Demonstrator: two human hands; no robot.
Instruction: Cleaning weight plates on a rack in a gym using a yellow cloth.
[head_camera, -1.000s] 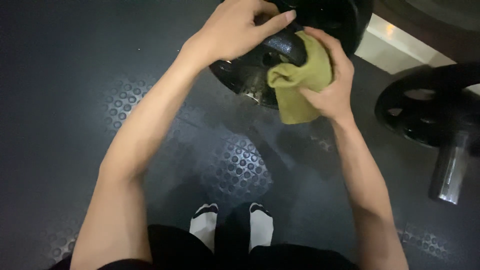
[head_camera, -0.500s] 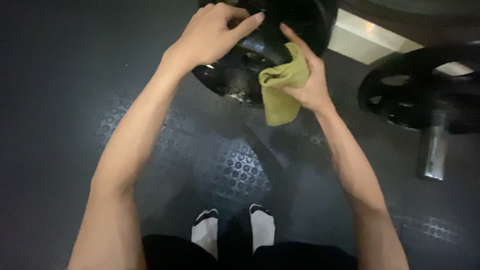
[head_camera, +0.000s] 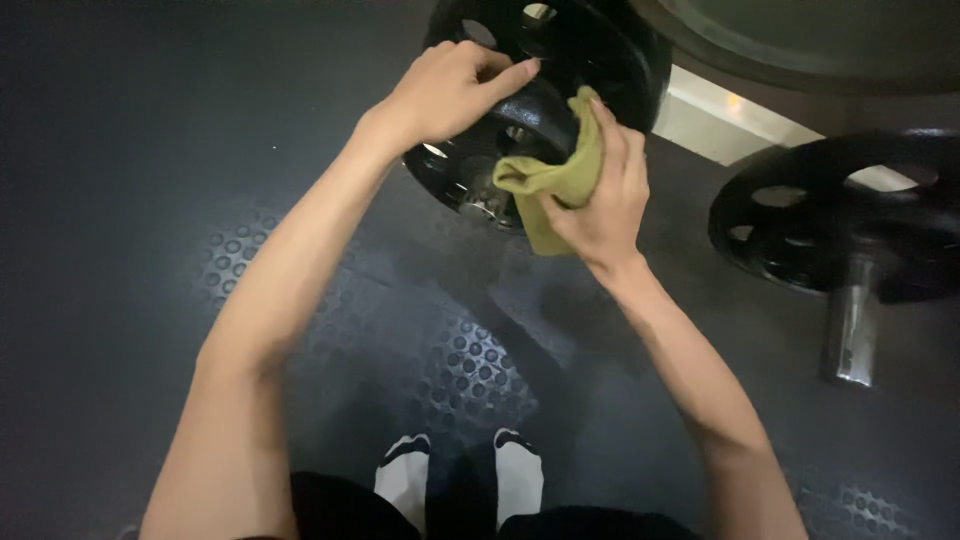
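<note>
View: I look straight down past both my bare arms to a dark floor (head_camera: 150, 200) with patches of raised round studs.

Left hand: my left hand (head_camera: 450, 90) is in the upper middle of the frame, curled over the rim of a black plate (head_camera: 590, 50), fingers bent and pressing on it, thumb stretched toward the right.

Right hand: my right hand (head_camera: 600, 190) is just right of centre, a little lower than the left, closed around a green cloth (head_camera: 550, 185). The fingers point up along the cloth.

Cloth: olive green, bunched and folded. It sticks out to the left of my right palm and hangs slightly below it, pressed against the near face of the plate.

Plate: a round black weight plate with cut-out holes, at the top centre of the frame. It lies directly under and behind both hands, the left hand on its upper left part, the cloth at its lower right part.

Second plate: another black plate (head_camera: 830, 220) sits at the right edge, well apart from my hands, with a metal bar end (head_camera: 850, 330) poking down from it.

Feet: my white shoes (head_camera: 460, 475) show at the bottom centre, below the hands.
</note>
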